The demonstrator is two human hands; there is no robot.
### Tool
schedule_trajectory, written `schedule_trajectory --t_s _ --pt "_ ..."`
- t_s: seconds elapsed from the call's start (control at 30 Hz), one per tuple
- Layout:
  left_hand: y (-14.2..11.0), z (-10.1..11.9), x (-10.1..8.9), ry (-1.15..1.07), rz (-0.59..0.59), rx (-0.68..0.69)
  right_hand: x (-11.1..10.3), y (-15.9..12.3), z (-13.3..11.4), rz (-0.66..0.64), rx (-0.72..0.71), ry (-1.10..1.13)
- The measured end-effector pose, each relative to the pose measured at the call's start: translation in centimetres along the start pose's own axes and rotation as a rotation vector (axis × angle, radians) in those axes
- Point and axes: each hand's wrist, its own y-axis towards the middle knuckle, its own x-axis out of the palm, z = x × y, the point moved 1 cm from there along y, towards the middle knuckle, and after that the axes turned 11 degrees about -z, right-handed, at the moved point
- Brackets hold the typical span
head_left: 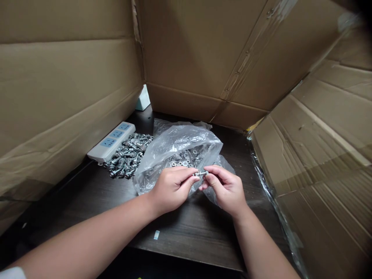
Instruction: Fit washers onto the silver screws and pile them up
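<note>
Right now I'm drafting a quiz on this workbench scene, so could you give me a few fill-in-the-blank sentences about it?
1. The left hand and right hand together pinch a small metal ____.
2. The clear plastic bag behind the hands holds loose ____.
3. The pile of assembled bolts lies beside a white ____.
4. The dark table is walled in by sheets of ____.

Missing words: bolt; washers; power strip; cardboard

hands: two, left hand [171, 188] and right hand [225, 188]
bolt pinched between them: one [201, 173]
clear plastic bags: one [177, 149], mid-desk
loose bolt piles: one [128, 155], too many to count, near the desk's back left corner
power strips: one [112, 142], left edge
</note>
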Motion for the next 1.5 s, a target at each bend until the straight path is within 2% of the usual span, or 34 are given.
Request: schedule_trajectory --t_s 0.27,0.63,1.07,1.17,1.3,1.4,1.5 --pt "0.2 0.2 -0.1 0.018 0.047 0.045 0.0 -0.1 -0.1 0.011 0.016 0.082" --pt "0.0 -0.1 0.1 0.048 0.054 0.115 0.3 0.0 0.0 0.005 0.094 0.163" --pt "0.1 0.1 0.0 0.114 0.035 0.176 0.3 0.2 -0.3 -0.086 0.121 0.058" --pt "0.1 0.1 0.0 0.068 0.036 0.147 0.3 0.1 0.1 -0.074 0.159 0.105" --pt "0.3 0.2 -0.1 -0.033 0.032 0.009 0.3 -0.1 0.7 -0.054 0.166 0.223" --pt "0.6 0.4 -0.2 -0.078 0.016 -0.084 0.2 -0.1 0.2 -0.079 0.118 0.308" --pt "0.7 0.5 -0.3 -0.102 0.008 -0.105 0.2 0.1 -0.6 -0.094 0.045 0.375"
